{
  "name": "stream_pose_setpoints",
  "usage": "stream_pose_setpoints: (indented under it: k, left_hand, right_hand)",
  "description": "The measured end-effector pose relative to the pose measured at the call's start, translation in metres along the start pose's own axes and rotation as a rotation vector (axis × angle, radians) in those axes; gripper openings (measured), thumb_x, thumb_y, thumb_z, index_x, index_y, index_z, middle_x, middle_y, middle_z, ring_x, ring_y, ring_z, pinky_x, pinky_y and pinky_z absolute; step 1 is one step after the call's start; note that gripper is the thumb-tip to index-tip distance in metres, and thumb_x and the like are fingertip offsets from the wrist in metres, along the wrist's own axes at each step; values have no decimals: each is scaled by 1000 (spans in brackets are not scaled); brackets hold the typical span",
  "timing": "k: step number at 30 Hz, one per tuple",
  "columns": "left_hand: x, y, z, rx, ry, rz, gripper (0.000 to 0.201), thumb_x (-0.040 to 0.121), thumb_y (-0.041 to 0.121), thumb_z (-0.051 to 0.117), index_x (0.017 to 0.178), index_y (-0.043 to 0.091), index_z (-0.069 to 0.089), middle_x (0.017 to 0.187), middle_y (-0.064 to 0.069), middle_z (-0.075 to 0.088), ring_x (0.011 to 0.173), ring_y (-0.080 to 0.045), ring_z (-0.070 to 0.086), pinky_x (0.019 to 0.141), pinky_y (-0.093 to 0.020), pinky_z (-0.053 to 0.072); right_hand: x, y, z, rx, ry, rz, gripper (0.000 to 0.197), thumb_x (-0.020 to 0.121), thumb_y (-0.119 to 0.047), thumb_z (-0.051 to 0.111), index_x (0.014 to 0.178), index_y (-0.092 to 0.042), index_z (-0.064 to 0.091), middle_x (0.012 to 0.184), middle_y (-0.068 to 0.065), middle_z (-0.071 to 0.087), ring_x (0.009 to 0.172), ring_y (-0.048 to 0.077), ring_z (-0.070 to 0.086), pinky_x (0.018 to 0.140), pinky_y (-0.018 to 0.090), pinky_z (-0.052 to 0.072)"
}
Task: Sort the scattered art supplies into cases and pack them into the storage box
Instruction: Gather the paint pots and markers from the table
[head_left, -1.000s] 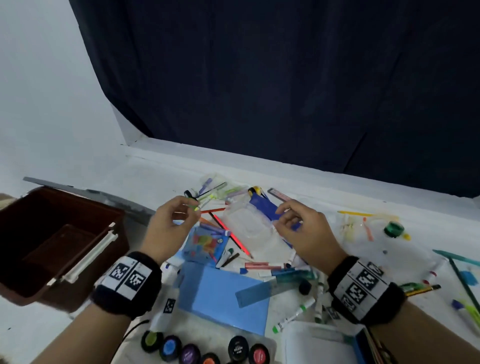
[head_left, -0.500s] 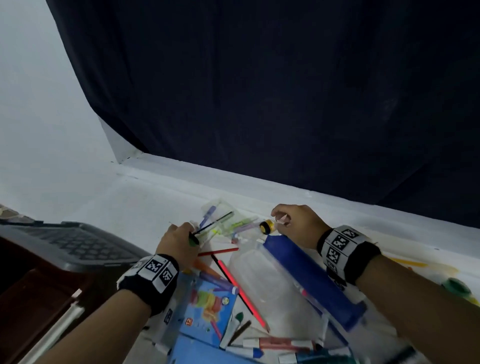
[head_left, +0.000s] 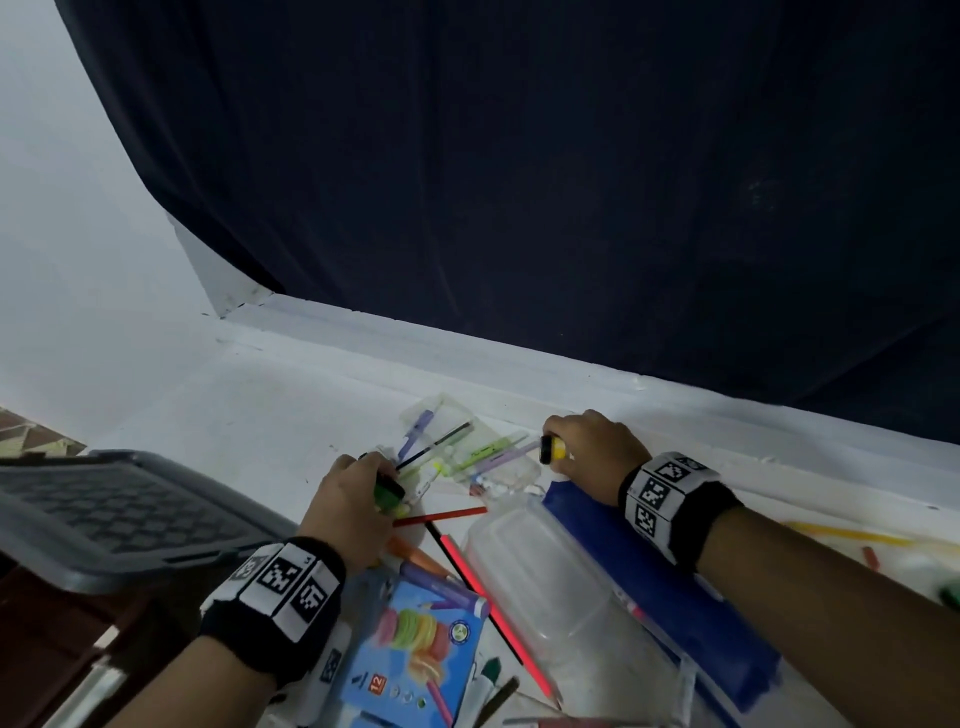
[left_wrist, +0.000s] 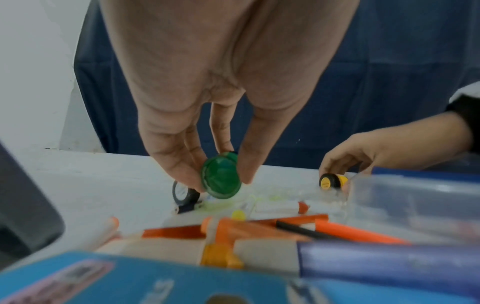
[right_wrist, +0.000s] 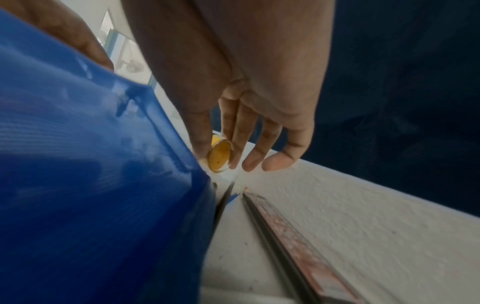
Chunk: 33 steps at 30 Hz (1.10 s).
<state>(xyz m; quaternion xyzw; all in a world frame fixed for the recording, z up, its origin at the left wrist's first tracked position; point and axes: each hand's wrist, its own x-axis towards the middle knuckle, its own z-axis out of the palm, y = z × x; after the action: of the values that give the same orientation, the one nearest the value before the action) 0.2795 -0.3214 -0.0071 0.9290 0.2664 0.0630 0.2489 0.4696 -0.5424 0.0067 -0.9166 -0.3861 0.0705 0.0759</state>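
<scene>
My left hand (head_left: 378, 491) pinches a small round green paint pot (left_wrist: 221, 178) between thumb and fingers, just above the table by a roll of dark tape (left_wrist: 185, 195). Further right, my right hand (head_left: 563, 452) pinches a yellow paint pot with a black cap (head_left: 551, 450), seen from below as the yellow pot (right_wrist: 220, 157). It sits at the far end of a blue case lid (head_left: 660, 587). A clear empty case (head_left: 540, 592) lies between my arms. The brown storage box (head_left: 47, 654) stands at the lower left.
The box's grey lid (head_left: 104, 519) lies over it at the left. A small clear case of pens (head_left: 467, 447) sits between my hands. Red pencils (head_left: 441, 516), orange markers (left_wrist: 358, 233) and a blue crayon box (head_left: 410, 649) crowd the table in front of me. A raised ledge and a dark curtain close the far side.
Both hands reached forward to the far side of the pile. The left now holds the green pot and the right the yellow pot. The view has moved closer and upward.
</scene>
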Motion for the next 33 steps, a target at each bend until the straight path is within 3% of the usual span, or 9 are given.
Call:
stream_pose_setpoints:
  k: [5,7,9,11,13,17,22,29,33]
  left_hand:
    - [-25,11,-32,-240,70,188,35,79,3,75,97,29,62,95,9,70,84,-11,67,77,-28,56]
    - [-42,20,-49,-384,34,223,35,79,2,78,98,28,64,95,9,74,89,-10,70,80,-28,57]
    - [-63,32,-65,-574,-8,229,33,78,-1,80,101,19,66,100,4,75,94,-14,72,86,-32,58]
    - [-88,45,-79,-755,-39,252,34,77,-6,79,102,11,66,104,-2,75,97,-17,73,89,-32,58]
    - [-114,55,-91,-880,-64,290,35,76,-11,77,104,7,65,106,-6,74,98,-21,73,93,-31,57]
    - [-163,61,-99,-1018,-153,335,42,73,-10,77,110,3,64,111,-10,73,103,-28,72,94,-34,56]
    - [-217,51,-77,-998,-240,378,48,69,0,86,112,6,66,113,-12,72,103,-30,71,95,-37,55]
    - [-264,27,-38,-443,-273,537,43,74,20,88,109,37,69,111,21,69,105,-2,64,90,-21,50]
    - [-274,10,-28,-295,-290,542,43,69,19,89,102,38,69,106,26,68,100,1,63,89,-20,50]
  right_hand:
    - [-36,-10,-28,255,182,-1,22,87,-21,68,107,-22,59,93,-9,56,96,20,55,84,38,50]
    - [-62,-19,-42,375,287,-23,25,83,-20,74,104,-24,61,94,-10,63,92,14,57,81,30,49]
    - [-93,-31,-54,487,398,-38,26,80,-19,78,101,-25,64,93,-14,66,92,6,59,77,14,46]
    - [-127,-46,-66,558,482,-38,26,80,-19,79,100,-26,66,93,-18,67,95,-1,58,75,7,43]
    - [-163,-61,-74,647,533,-41,23,81,-19,79,99,-27,67,91,-21,68,96,-1,60,73,7,43]
    - [-229,-91,-71,783,569,5,23,81,-26,79,99,-30,68,94,-21,70,95,3,64,78,17,50]
    - [-296,-117,-38,944,561,37,34,82,-18,80,112,-26,65,100,-8,73,92,12,68,84,29,54]
    - [-347,-137,17,893,426,34,31,80,-9,76,102,-27,67,96,-11,71,94,11,69,85,31,57]
    - [-356,-147,36,790,336,10,25,76,-17,75,95,-26,62,97,-13,65,95,8,66,85,32,55]
